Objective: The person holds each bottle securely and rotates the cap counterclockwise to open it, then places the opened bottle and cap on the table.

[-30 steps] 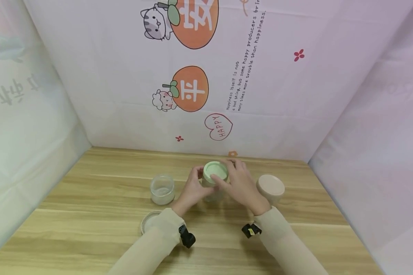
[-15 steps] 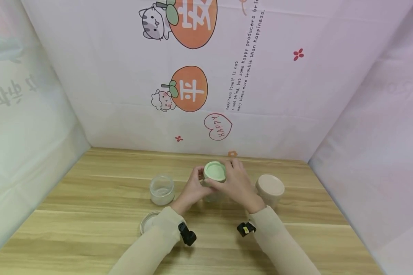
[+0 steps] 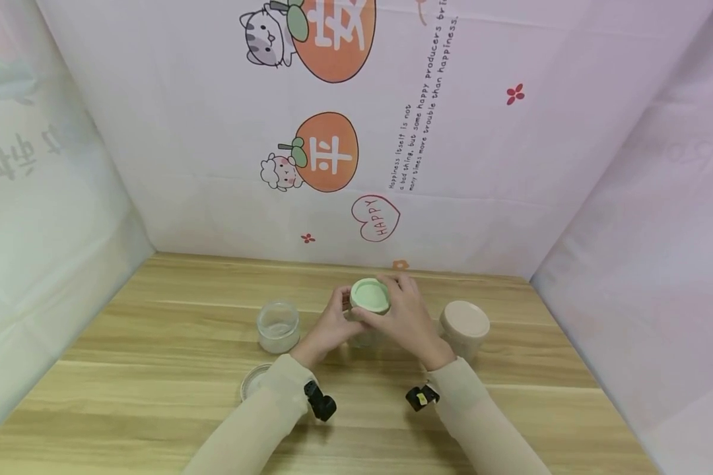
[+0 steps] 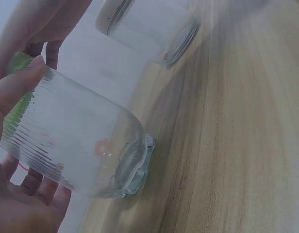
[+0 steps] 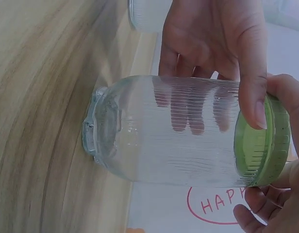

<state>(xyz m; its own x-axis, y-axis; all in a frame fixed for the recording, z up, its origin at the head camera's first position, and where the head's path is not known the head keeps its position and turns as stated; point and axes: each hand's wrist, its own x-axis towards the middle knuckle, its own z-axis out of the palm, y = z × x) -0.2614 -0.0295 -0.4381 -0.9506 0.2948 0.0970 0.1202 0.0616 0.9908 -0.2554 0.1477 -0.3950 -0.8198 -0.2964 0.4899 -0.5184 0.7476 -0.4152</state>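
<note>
One ribbed glass jar (image 5: 144, 133), upright on the wooden table (image 3: 368, 435), body mostly hidden in the head view. Left hand (image 3: 331, 324): curled round it. Right hand (image 3: 405, 322): gripping its green lid (image 3: 370, 295). One round item (image 3: 252, 382), part-covered by the left sleeve (image 3: 261, 419); kind unclear. One pale-lidded jar (image 3: 466, 319), lower part obscured.
</note>
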